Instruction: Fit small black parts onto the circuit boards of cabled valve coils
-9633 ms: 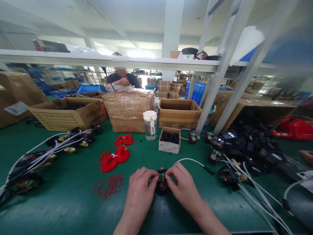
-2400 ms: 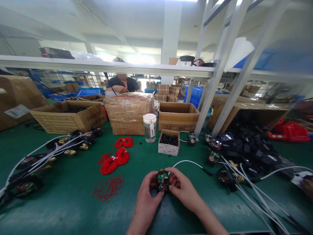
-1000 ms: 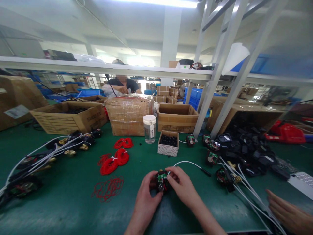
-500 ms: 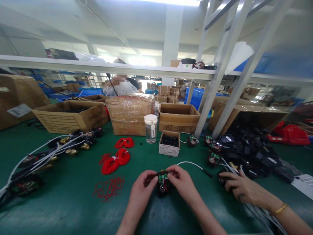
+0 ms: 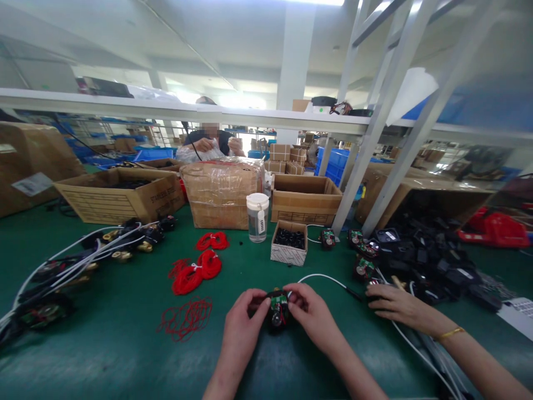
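Observation:
A small black device with a green circuit board and red wires [image 5: 278, 315] is on the green table, close in front of me. My left hand [image 5: 246, 312] grips its left side between thumb and fingers. From the right, my right hand [image 5: 308, 306] pinches the upper edge near the board, partly hiding it. A white cable [image 5: 322, 275] with a black end curves away from the device to the right. Behind it stands a small white carton [image 5: 288, 256] of little black parts.
Red cord bundles [image 5: 202, 272] and cabled brass-fitted units [image 5: 120, 244] lie to the left. A water bottle [image 5: 257, 218] stands ahead. On the right, a co-worker's hand [image 5: 400, 304] is over another unit beside a black housing pile [image 5: 433, 261] and a metal post [image 5: 362, 161].
My right hand's fingers have shifted slightly right and curled at the device; my left hand stays. The co-worker's hand at right has moved left. The person behind has raised their hands with plastic.

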Available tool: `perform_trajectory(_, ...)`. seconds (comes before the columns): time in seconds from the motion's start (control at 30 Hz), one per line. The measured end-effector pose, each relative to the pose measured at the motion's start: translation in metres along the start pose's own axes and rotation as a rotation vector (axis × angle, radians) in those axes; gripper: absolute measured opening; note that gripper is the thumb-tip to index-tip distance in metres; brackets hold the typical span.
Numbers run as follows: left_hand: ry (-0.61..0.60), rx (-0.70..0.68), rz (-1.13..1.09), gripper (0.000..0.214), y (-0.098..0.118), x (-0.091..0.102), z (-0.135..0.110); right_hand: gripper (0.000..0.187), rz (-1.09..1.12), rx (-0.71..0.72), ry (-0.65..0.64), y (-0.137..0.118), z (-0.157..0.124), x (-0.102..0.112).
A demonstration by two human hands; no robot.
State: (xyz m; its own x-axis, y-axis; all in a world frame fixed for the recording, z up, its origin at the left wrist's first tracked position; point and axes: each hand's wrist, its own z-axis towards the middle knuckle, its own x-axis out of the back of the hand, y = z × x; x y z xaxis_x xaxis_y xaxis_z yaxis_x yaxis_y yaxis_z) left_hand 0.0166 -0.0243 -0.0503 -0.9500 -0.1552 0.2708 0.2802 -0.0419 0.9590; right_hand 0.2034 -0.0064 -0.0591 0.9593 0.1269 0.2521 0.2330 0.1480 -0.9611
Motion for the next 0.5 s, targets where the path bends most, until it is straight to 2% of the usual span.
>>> perform_trajectory(0.3,-0.063,0.055,-0.093,0.033,-0.019,-0.002,-0.015,0.060,-0.043,0.005,-0.052,0.007,-0.015,0.000)
perform_trajectory(0.5,-0.068,0.040,-0.050,0.036,-0.017,-0.003,-0.019,0.066,-0.032,-0.027,-0.076,0.006,-0.017,-0.002)
